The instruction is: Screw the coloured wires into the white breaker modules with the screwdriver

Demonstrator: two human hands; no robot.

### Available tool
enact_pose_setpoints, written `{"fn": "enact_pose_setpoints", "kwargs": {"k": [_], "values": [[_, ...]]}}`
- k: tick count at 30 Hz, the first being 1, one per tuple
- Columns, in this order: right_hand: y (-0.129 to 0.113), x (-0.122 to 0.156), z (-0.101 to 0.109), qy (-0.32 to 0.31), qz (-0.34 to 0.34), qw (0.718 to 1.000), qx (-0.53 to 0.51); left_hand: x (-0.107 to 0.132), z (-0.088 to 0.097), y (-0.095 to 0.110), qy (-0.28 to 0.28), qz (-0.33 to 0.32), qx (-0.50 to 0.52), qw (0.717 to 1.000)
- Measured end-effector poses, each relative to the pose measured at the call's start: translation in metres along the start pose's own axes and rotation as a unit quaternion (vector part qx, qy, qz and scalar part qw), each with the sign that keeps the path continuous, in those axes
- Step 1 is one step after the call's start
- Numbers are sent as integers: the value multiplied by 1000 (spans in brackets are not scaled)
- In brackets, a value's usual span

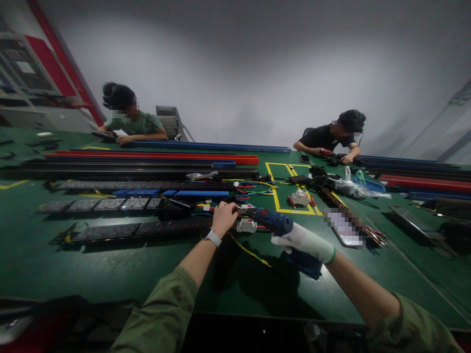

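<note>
My right hand [302,241], in a white glove, is wrapped round the grip of a blue cordless screwdriver [275,223] whose tip points left. My bare left hand [223,217], with a watch on the wrist, is closed at the tool's tip, against the end of a long black power strip [154,228]; what its fingers pinch is hidden. A small white breaker [246,225] lies just under the tool. Coloured wires [253,189] spread behind both hands.
More socket strips [99,204] and long red, blue and black rails [154,158] lie to the left. A yellow-taped square [290,189] holds parts. A phone [344,230] lies to the right. Two other people work at the table's far edge.
</note>
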State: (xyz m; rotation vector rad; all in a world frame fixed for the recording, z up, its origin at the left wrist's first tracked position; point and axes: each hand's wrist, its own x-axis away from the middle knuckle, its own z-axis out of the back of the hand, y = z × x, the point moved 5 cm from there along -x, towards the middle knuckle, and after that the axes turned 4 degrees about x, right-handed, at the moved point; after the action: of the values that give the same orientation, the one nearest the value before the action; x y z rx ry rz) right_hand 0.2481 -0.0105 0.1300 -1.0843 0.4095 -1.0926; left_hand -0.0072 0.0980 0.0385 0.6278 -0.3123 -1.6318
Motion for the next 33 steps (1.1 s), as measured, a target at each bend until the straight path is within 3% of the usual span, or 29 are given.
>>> {"fn": "enact_pose_setpoints", "kwargs": {"k": [15,24,33], "values": [[-10,2,-1,-10,-14,999,-38,0,1,0,1,5,-6,1000],[4,-1,0,-10,-5,999,-32,0,-1,-1,4,0,-5,1000],[-1,1,0,-14,-10,999,-42,1,0,0,3,0,-2,1000]]}}
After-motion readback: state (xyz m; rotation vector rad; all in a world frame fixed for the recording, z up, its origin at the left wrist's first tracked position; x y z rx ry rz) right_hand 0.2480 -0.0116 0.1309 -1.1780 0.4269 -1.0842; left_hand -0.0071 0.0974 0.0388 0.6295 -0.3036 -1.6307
